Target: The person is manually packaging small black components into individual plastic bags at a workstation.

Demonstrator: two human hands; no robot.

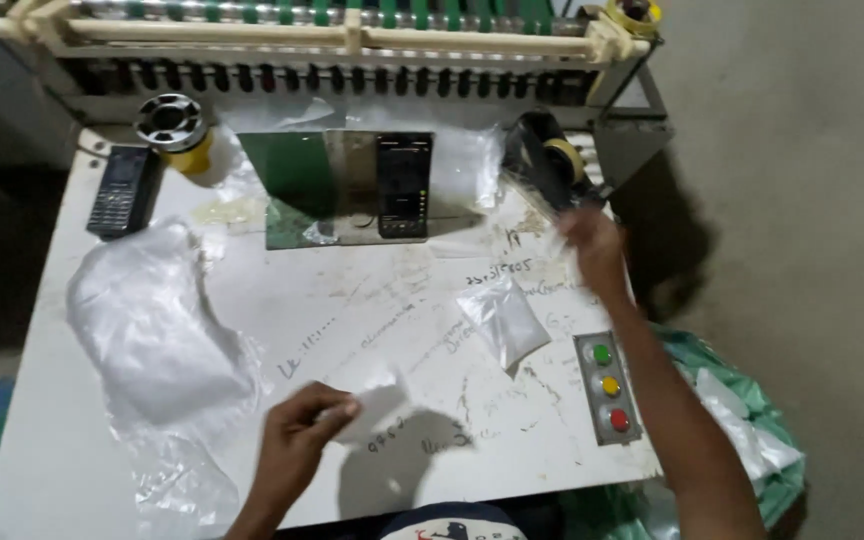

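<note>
White packet (377, 410) is pinched in the left hand (297, 440); the right hand (592, 245), blurred, seemingly grips tape at the dispenser (547, 160). Tape could snag.

Left hand (297, 432): pinching a small white folded plastic packet (377, 408) above the scribbled white worktable (52, 440);
Right hand (592, 243): reaching to the black tape dispenser (544, 160)

A small white folded packet (377, 408) is pinched up off the table near its front edge. A black tape dispenser (544, 160) with a tan roll stands at the table's back right corner.
</note>
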